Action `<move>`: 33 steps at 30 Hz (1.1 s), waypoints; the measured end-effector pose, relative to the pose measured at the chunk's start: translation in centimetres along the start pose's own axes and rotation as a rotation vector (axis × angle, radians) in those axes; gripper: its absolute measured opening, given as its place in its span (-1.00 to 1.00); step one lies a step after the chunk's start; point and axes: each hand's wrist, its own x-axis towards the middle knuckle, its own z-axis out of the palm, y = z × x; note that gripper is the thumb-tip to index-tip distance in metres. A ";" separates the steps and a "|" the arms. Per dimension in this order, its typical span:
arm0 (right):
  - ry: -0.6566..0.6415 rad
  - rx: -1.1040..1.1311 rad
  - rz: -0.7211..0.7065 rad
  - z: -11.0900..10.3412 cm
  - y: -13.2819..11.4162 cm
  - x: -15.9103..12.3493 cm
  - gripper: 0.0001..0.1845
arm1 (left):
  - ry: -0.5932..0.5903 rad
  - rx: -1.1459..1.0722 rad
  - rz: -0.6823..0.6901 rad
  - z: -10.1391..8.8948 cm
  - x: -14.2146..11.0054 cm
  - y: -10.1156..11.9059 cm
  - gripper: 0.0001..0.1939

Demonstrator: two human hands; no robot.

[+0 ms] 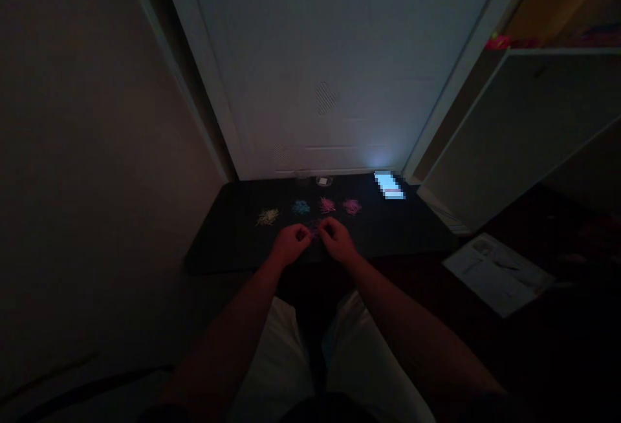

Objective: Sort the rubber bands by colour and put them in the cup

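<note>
The scene is very dark. My left hand (290, 244) and my right hand (337, 240) rest close together on a black table (233, 242), fingers curled in a pinch around something small and pinkish between them that I cannot make out. Just beyond my hands lie small piles of thin coloured bits in a row: a pale yellow pile (268, 216), a blue pile (301, 207), a pink pile (326, 205) and a magenta pile (352, 206).
A lit phone screen (389, 185) glows at the table's far right. A small clear dish (323, 181) sits at the back edge by a white door (330, 67). A paper sheet (497, 271) lies on the floor to the right, near a white cabinet (524, 125).
</note>
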 end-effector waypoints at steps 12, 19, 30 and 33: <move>-0.045 -0.103 -0.075 0.4 0.2 0.0 -0.91 | -0.013 -0.045 -0.015 0.0 0.0 0.2 -0.77; -0.027 -0.124 -0.057 0.3 0.0 -0.2 -0.92 | 0.004 -0.037 -0.015 -0.1 0.0 0.1 -0.79; 0.037 -0.074 0.005 0.0 0.0 -0.1 -0.88 | 0.032 -0.003 -0.031 -0.1 0.0 0.2 -0.82; 0.015 -0.037 -0.008 0.3 0.0 -0.2 -0.88 | 0.021 -0.011 -0.035 -0.2 0.0 0.4 -0.83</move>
